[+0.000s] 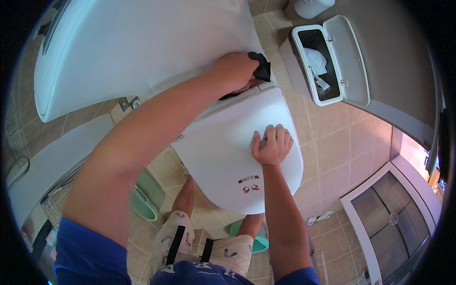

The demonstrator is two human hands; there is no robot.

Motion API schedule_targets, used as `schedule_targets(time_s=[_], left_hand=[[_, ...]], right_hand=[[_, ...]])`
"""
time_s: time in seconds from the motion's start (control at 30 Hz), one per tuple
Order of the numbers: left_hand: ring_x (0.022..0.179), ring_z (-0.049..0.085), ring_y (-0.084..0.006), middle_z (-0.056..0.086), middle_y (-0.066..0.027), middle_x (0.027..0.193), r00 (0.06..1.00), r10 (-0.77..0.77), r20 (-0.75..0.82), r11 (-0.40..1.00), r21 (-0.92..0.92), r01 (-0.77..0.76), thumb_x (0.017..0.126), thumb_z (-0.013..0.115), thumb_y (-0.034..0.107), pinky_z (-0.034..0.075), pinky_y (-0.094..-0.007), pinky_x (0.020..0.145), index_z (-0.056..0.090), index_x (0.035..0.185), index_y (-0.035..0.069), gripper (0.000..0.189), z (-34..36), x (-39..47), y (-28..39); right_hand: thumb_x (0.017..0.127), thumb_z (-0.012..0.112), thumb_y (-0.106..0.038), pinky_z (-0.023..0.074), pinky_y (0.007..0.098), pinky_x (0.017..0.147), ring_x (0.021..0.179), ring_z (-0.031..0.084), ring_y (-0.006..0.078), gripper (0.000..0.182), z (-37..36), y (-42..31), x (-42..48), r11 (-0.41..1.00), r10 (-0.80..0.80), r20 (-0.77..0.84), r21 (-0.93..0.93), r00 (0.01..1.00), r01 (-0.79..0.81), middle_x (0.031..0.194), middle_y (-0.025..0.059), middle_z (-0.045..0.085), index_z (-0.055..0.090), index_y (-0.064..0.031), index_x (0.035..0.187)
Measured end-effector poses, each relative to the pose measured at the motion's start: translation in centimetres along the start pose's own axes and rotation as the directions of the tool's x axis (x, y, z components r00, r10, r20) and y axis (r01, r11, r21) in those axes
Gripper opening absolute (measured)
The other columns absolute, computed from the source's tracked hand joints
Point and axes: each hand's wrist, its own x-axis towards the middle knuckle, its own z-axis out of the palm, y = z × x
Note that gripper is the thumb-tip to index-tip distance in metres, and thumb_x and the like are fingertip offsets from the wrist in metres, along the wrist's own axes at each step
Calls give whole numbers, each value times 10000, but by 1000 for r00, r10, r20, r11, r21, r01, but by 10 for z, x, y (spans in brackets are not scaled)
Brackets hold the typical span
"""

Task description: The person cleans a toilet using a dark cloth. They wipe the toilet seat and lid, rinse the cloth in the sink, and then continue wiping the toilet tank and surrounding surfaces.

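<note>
A white toilet lid [228,149] is closed below me, with small printed stickers near its front edge. Behind it rises the white toilet tank [160,42]. My left hand [237,69] reaches across to the lid's hinge end and grips a black cloth [263,67], which bunches out past the fingers at the right corner. Another bit of black shows under that hand, in the gap between tank and lid. On the right half of the lid rests my right hand [273,146], holding nothing, its fingers bent and the thumb apart.
A white trash bin [313,67] with its lid up holds crumpled white waste. Beige tiles [320,131] cover the floor. A framed glass door [392,213] is at lower right. Green plastic items [144,199] sit by my legs, and a white crumpled scrap [320,217] lies on the floor.
</note>
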Motion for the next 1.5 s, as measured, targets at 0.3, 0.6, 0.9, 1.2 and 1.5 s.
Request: schedule_targets(time_s=[0.3, 0.6, 0.9, 1.2, 1.5], left_hand=[[885, 643, -375, 655, -172, 944, 984, -102, -145, 994, -42, 96, 839, 668, 315, 506, -500, 761, 645, 1021, 98, 284, 8, 7, 18], [910, 648, -365, 660, -154, 963, 971, -110, -211, 986, -147, 80, 825, 681, 363, 510, -499, 770, 648, 998, 110, 309, 2, 29, 24], [898, 648, -365, 666, -155, 941, 986, -111, -122, 994, -27, 108, 829, 677, 365, 501, -512, 740, 632, 960, 103, 296, 9, 3, 15], [906, 651, -367, 681, -146, 925, 989, -144, -19, 985, -96, 142, 805, 705, 374, 500, -497, 786, 664, 951, 102, 312, 0, 29, 20], [921, 650, -359, 687, -132, 905, 964, -237, -119, 948, -244, 203, 770, 742, 411, 502, -493, 787, 669, 959, 109, 363, 3, 22, 26]], right_hand=[[746, 680, -316, 348, 409, 718, 819, 491, 292, 307, 2, 1, -1, 1000, -8, 34, -11, 999, 8, 939, 98, 530, 573, -83, 914], [740, 683, -314, 342, 403, 697, 799, 491, 286, 304, -3, -6, 4, 1000, -7, 32, 22, 999, 7, 897, 89, 521, 571, -77, 894], [749, 666, -325, 345, 403, 703, 811, 488, 280, 310, -4, 1, -2, 1000, 28, 78, 0, 997, -28, 927, 99, 526, 573, -71, 901], [742, 677, -321, 348, 410, 716, 822, 498, 296, 319, 0, -2, 0, 1000, 11, 4, 0, 1000, -11, 941, 102, 529, 574, -72, 912], [743, 679, -323, 352, 412, 737, 845, 500, 295, 321, -2, -5, -1, 999, 35, 64, 0, 997, -35, 967, 99, 533, 575, -82, 927]])
